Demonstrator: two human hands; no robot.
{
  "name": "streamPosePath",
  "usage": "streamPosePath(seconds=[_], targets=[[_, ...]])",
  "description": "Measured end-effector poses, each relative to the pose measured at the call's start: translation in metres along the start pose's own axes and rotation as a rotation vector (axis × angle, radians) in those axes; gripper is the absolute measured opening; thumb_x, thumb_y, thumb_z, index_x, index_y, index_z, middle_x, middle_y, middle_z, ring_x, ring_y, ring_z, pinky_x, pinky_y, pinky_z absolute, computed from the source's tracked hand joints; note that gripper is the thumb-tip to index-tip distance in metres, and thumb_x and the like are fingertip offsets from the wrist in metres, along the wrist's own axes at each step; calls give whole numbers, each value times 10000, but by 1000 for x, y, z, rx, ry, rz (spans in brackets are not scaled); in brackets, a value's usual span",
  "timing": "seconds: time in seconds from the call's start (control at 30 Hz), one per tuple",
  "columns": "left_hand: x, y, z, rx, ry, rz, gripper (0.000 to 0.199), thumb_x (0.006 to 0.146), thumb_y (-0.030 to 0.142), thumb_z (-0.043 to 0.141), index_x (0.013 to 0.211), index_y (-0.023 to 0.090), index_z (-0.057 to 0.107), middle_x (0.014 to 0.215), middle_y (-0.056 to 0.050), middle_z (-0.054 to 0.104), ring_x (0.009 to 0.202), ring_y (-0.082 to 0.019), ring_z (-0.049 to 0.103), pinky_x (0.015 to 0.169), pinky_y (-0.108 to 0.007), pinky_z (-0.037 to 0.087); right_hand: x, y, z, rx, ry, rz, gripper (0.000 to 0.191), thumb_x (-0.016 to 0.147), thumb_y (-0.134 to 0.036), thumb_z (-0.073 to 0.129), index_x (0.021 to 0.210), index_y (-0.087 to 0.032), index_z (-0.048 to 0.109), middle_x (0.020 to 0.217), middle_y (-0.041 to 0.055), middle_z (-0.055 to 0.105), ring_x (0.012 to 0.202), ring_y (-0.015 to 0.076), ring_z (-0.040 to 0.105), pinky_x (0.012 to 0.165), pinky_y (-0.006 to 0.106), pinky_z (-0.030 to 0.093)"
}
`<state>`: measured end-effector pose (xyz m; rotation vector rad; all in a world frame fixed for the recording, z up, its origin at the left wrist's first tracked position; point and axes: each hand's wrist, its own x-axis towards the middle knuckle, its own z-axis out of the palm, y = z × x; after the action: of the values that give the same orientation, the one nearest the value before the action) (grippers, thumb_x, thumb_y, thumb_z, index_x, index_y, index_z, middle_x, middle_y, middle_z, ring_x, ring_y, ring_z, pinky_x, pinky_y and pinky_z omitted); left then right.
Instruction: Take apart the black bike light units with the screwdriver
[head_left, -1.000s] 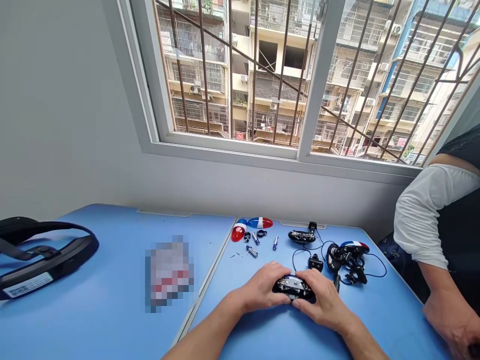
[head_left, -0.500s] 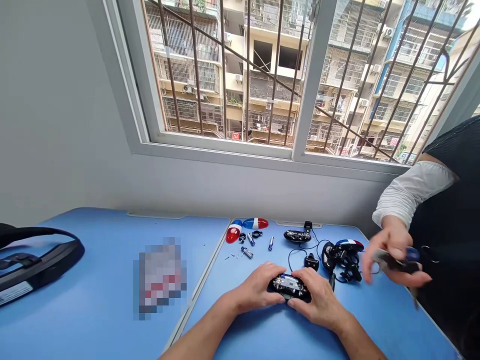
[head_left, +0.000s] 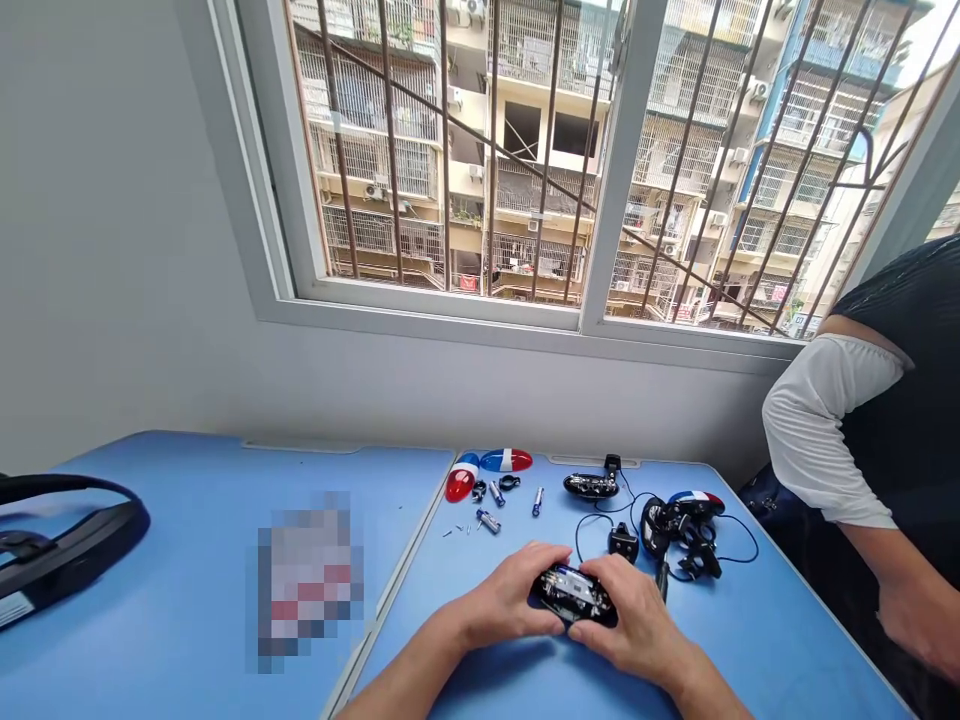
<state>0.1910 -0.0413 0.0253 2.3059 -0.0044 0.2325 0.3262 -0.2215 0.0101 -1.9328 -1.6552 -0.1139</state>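
Between my two hands is a black oval electronic housing (head_left: 574,592), its opened side with silvery inner parts facing up. My left hand (head_left: 516,592) grips its left end, thumb and fingers curled around the edge. The right end is held the same way by my right hand (head_left: 636,618). Just beyond my fingers lies a small black box (head_left: 622,541) on a cord. Close to my right hand, a dark stick-like thing (head_left: 663,578) is partly hidden.
Batteries (head_left: 489,521), tiny screws (head_left: 459,530), black ring clamps (head_left: 510,482) and red-white-blue covers (head_left: 507,460) lie at the back. Another open housing (head_left: 591,486) and corded units (head_left: 679,525) sit right. A pixelated item (head_left: 307,580), a black strapped object (head_left: 71,530) and a co-worker's arm (head_left: 832,430) flank me.
The co-worker's hand, earlier over the table's right side holding something blurred, has dropped to the lower right, away from the table. My hands keep their grip on the housing; the view has shifted slightly.
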Motion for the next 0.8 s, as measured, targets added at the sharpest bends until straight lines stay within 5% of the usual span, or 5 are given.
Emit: streamPosePath(seconds=[0.33, 0.6, 0.8], targets=[[5, -8, 0, -264, -38, -42, 857, 640, 277, 788, 1411, 250, 415, 1250, -32, 640, 1120, -278, 565, 1000, -395, 426, 8, 3, -5, 94, 112, -159, 270, 888, -271, 549, 1156, -238, 570, 1076, 83, 648, 923, 228, 590, 800, 359, 494], [4, -8, -1, -232, -78, -17, 788, 656, 260, 753, 1386, 259, 456, 1264, -25, 613, 1136, -283, 548, 1009, -387, 423, 11, -5, -1, 162, 80, -155, 273, 937, -247, 462, 1173, -225, 600, 950, 74, 620, 820, 192, 609, 713, 315, 508], [3, 0, 2, -135, -36, -9, 927, 625, 300, 813, 1442, 265, 378, 1315, -53, 576, 1180, -303, 522, 1045, -418, 395, 8, -7, 3, 137, 118, -139, 292, 929, -250, 468, 1189, -210, 594, 911, 74, 614, 765, 187, 611, 670, 307, 501]])
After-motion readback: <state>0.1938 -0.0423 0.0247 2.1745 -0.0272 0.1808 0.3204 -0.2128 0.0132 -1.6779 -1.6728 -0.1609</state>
